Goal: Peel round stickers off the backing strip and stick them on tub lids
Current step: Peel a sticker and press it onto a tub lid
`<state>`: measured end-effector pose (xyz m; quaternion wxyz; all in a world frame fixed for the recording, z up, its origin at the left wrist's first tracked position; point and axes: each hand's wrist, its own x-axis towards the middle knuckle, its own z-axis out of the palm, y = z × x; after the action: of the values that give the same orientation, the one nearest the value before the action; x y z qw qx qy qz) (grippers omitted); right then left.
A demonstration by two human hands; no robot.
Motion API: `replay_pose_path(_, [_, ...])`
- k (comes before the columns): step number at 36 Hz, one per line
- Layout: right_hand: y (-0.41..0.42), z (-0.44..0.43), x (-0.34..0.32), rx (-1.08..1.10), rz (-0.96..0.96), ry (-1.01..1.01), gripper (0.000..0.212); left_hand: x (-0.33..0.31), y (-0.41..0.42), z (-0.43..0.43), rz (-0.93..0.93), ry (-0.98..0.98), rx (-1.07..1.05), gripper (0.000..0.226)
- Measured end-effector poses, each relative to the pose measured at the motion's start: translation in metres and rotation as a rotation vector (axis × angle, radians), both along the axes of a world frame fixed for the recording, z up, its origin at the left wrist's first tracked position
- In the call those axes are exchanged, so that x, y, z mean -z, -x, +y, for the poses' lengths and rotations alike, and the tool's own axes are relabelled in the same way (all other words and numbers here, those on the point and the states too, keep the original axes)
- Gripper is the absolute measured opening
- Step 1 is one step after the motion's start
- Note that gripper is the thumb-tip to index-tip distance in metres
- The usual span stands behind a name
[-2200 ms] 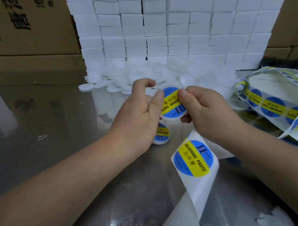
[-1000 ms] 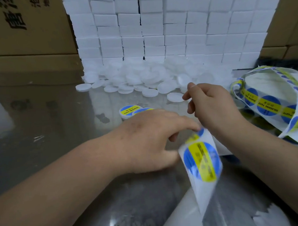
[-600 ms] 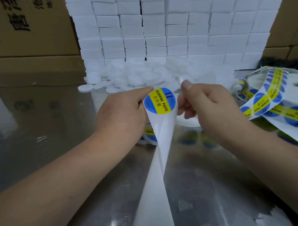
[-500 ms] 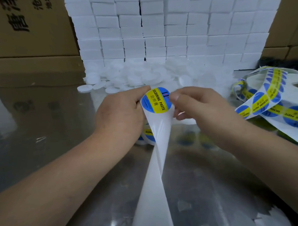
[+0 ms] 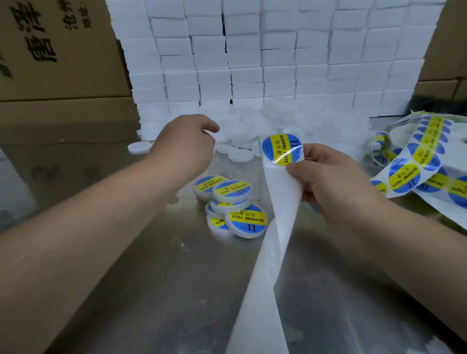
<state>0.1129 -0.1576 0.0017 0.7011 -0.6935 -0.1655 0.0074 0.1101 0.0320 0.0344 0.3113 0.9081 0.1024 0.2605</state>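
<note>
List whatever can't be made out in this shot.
Head view, left hand: fingertips curl out of sight behind the hand; a hold on anything from the lid pile cannot be told.
Sticker roll: cut off by the right edge.
Backing strip, in the grip of the right hand: lower end runs off the bottom edge.

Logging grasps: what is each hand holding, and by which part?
Right hand pinches the backing strip near its top, beside the sticker. Left hand is at the white lids; a hold there cannot be told.
</note>
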Motion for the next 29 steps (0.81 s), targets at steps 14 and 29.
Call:
replay_pose_path(14, [-0.003, -0.003, 0.006, 0.067, -0.050, -0.020, 0.013, 0.016, -0.118, -0.003, 0.487, -0.710, 0.195, 0.028])
replay_pose_path(29, [-0.003, -0.003, 0.005, 0.101, -0.078, 0.009, 0.012, 0.024, -0.120, -0.002, 0.212, -0.496, 0.126, 0.016])
